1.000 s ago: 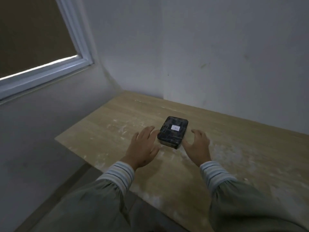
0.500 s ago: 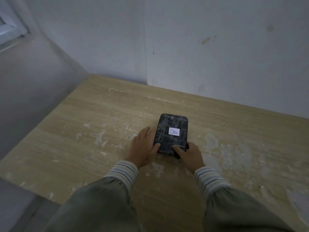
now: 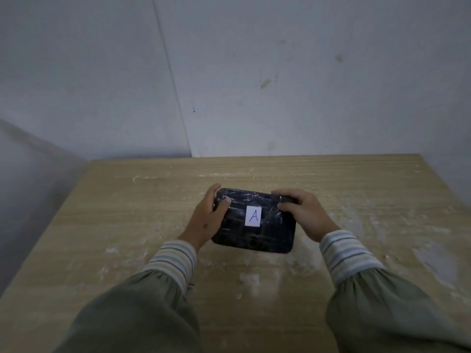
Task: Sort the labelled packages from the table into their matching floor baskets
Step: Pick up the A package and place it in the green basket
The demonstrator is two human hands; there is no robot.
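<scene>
A black package [image 3: 265, 234] wrapped in shiny tape carries a white label with a hand-written "A" [image 3: 253, 216]. It is tilted up towards me above the wooden table [image 3: 127, 225]. My left hand [image 3: 206, 220] grips its left end, thumb on the top face. My right hand [image 3: 304, 215] grips its right end, fingers curled over the upper edge. No floor basket is in view.
White walls meet in a corner right behind the table's far edge. The table's left edge runs along a grey wall at the left; its right far corner [image 3: 418, 155] is visible. White smears mark the tabletop.
Both hands went from hovering beside the package to closing on its ends. The package has been turned sideways and tipped up, so its label faces me.
</scene>
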